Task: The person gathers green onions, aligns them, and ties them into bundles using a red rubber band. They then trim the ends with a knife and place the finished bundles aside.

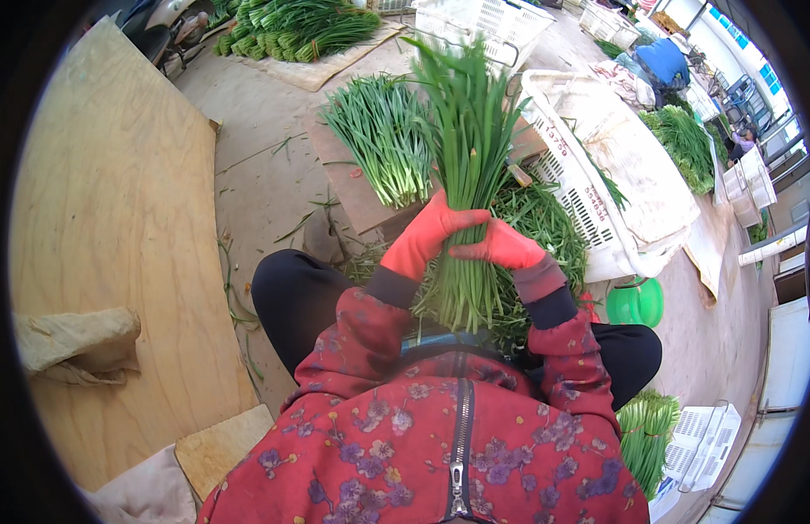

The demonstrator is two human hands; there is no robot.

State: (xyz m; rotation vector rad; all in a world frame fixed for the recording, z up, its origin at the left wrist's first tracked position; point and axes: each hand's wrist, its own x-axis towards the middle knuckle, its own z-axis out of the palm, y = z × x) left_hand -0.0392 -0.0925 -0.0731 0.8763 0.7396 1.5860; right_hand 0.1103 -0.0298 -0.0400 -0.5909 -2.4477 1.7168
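Upright before my chest is a thick bunch of garlic chives [474, 150], its pale stem ends pointing down towards my lap. My left hand [423, 234], in an orange-red rubber glove, wraps the bunch from the left. From the right, my right hand [506, 246], gloved alike, clasps it at the same height with the thumb across the stems. Beyond my left hand, a loose pile of chives [385, 141] lies on a brown board [339, 180]. A knife handle [519, 174] shows just right of the bunch. Leaf scraps [549, 223] are heaped below and right of my hands.
A lined white plastic crate [578, 190] stands at the right, with a green bucket [634, 302] near it. A plywood sheet [136, 216] fills the left side. Tied chive bundles [300, 29] lie at the back and more bundles [647, 439] at lower right. A person in blue [663, 62] bends far right.
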